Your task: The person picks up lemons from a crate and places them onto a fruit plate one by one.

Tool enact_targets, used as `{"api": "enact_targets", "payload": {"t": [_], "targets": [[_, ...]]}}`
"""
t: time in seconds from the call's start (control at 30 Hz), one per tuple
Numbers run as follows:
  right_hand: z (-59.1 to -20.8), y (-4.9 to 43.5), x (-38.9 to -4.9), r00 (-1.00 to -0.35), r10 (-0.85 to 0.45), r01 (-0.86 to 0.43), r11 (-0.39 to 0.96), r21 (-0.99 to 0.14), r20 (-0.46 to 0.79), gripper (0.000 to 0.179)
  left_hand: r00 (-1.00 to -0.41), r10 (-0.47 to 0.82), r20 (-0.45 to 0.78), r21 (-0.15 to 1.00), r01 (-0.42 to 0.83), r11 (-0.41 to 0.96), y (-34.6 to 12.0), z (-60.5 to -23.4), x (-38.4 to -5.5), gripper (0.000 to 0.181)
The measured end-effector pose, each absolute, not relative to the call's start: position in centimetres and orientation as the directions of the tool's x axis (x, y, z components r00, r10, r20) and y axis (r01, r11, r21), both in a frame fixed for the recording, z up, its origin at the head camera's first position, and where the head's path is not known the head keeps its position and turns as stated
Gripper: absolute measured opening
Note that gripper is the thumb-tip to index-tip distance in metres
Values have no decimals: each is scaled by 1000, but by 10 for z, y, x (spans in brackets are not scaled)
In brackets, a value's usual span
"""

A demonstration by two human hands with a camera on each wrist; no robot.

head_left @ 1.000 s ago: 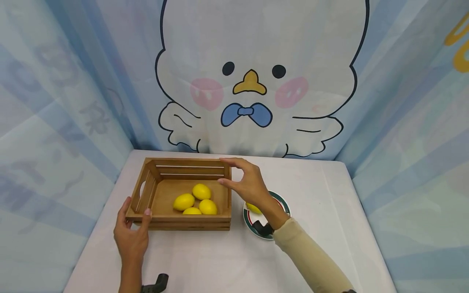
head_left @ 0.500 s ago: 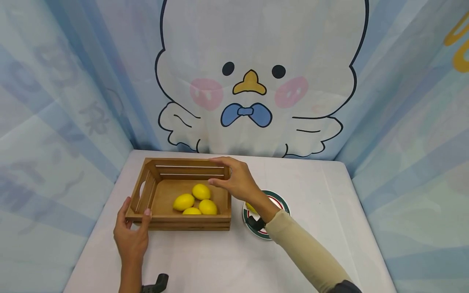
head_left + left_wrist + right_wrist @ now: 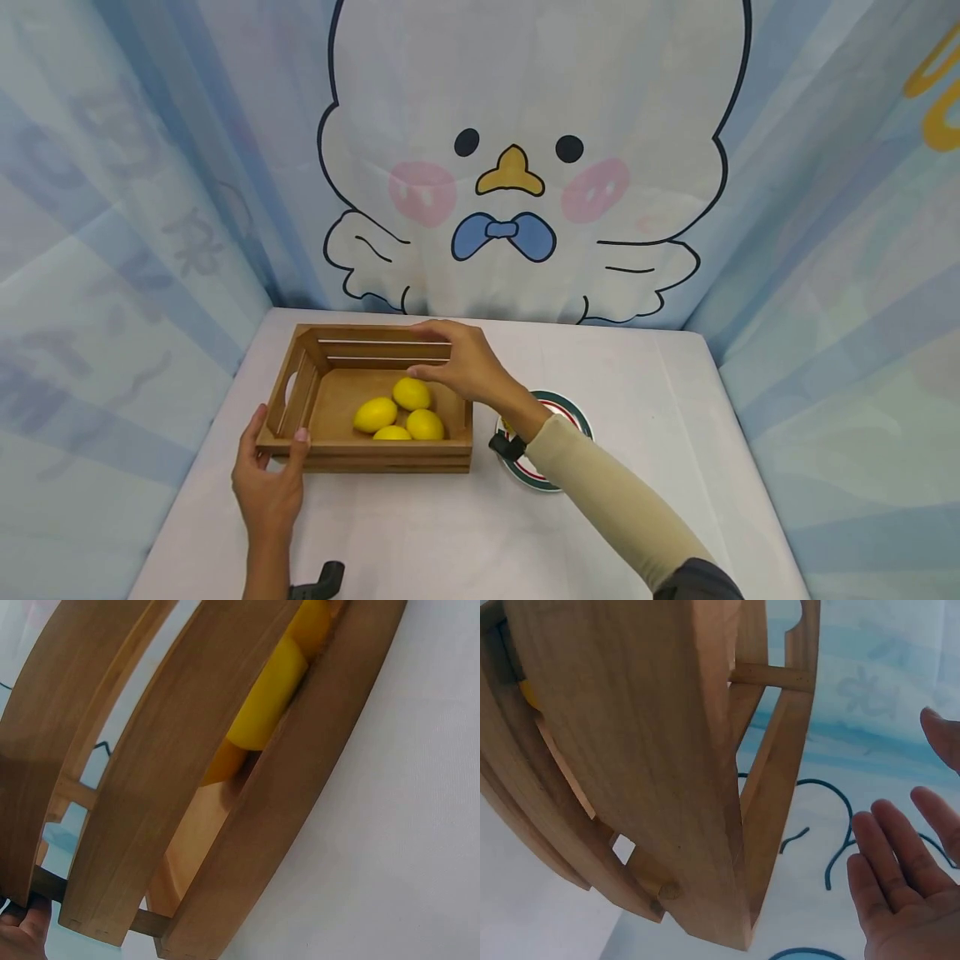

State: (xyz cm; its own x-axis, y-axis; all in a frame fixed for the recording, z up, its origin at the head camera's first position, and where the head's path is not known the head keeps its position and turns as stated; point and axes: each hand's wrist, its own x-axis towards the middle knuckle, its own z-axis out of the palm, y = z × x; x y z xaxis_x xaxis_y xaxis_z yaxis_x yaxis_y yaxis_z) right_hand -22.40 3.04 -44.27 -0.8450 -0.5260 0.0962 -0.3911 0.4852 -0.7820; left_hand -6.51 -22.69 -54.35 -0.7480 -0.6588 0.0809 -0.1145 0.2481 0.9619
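A slatted wooden crate [image 3: 390,447] stands on the table, with several yellow lemons [image 3: 376,414] lying together on its floor. My left hand [image 3: 267,487] grips the crate's front left corner, thumb on the front rim and fingers at the left side; the left wrist view shows the slats [image 3: 180,765] up close. Over the crate's right part hovers my right hand [image 3: 468,367], its thumb and fingers apart and nothing between them. The right wrist view shows the spread fingers [image 3: 904,859] beside the crate. Below that wrist is a green-rimmed plate [image 3: 576,414], with a yellow thing on it mostly hidden.
A white cloth covers the table [image 3: 637,392]. Light blue printed curtains [image 3: 840,275] enclose the back and both sides. The back curtain has a large cartoon bird [image 3: 517,100]. Black wrist-camera mounts [image 3: 321,581] show at both wrists.
My right hand has moved left, from the crate's right edge to over its inside, above the lemons. My left hand and the crate have stayed in place.
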Motion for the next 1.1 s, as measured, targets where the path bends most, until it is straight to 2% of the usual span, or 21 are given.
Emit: {"api": "enact_targets", "payload": {"t": [0.23, 0.6, 0.83, 1.1], "targets": [[-444, 21, -234, -799, -600, -391, 467, -793, 40, 57, -747, -660, 83, 962, -114, 249, -227, -543, -65, 70], [-445, 6, -251, -718, -691, -435, 534, -725, -78, 60, -744, -661, 94, 962, -102, 252, -227, -544, -65, 71], [-447, -2, -261, -669, -722, -426, 566, -705, -176, 59, -742, -662, 100, 961, -101, 259, -228, -544, -65, 70], [-451, -9, -269, -624, -745, -434, 580, -689, -234, 55, -746, -658, 102, 961, -97, 258, -227, -544, -65, 70]]}}
